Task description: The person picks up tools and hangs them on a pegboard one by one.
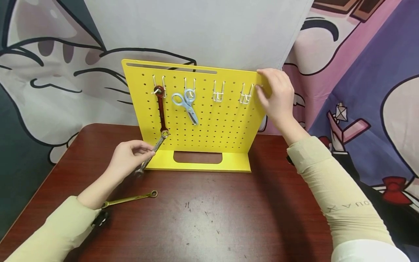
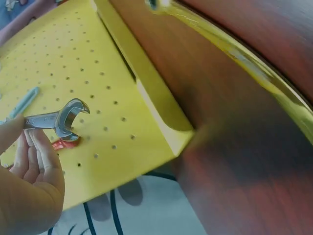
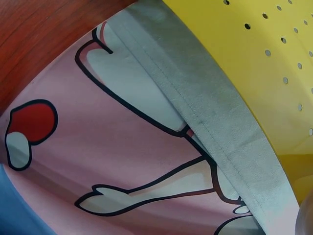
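Observation:
My left hand point(image 1: 129, 160) pinches a silver combination wrench point(image 1: 158, 144) between thumb and fingers, in front of the yellow pegboard's point(image 1: 209, 127) lower left part. In the left wrist view the wrench's open-jaw end point(image 2: 66, 120) points away from the hand. A dark red wrench point(image 1: 161, 109) hangs from the leftmost wire hook, its lower end near the silver wrench's ring; whether they touch I cannot tell. Light blue scissors point(image 1: 187, 103) hang on the second hook. At the top right corner my right hand point(image 1: 278, 91) grips the board's edge, thumb on the front.
On the brown table point(image 1: 209, 214) lies a gold wrench point(image 1: 131, 199), partly hidden behind the left wrist. Two more white wire hooks, one mid-board point(image 1: 218, 92) and one farther right point(image 1: 246, 94), sit on the pegboard. A cartoon-printed cloth point(image 1: 98, 87) hangs behind the table.

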### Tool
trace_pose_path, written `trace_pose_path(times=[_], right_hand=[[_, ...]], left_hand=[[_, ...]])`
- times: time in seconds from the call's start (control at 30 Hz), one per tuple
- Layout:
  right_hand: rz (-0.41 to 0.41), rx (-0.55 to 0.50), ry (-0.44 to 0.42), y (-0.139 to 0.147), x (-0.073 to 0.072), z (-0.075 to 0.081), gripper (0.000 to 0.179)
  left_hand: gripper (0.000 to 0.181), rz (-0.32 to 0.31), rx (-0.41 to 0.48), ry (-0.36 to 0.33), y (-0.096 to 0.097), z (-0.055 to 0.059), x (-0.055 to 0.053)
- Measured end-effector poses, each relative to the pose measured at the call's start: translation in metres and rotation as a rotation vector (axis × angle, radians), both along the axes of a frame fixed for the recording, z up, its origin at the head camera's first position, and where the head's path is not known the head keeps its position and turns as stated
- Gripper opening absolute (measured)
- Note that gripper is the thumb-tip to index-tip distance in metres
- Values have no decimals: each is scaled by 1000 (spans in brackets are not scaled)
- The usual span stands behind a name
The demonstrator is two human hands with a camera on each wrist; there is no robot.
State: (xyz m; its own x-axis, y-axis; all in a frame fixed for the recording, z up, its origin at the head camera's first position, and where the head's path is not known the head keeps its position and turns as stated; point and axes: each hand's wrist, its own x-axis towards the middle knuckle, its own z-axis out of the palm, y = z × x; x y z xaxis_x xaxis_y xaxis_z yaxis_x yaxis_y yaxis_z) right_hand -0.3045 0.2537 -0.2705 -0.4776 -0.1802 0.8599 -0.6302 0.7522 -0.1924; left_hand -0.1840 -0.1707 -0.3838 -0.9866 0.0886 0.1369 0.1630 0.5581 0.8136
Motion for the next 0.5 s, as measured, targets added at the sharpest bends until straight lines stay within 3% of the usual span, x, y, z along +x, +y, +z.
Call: trace_pose_path(times=[0.27,0.5], right_hand=[[0,0,1,0,0,0,31],[-3,-4,-4,0,0,0,31]], left_hand=[[17,10,81,-2,29,2,-8],[18,-18,172,7,56,6,-17]])
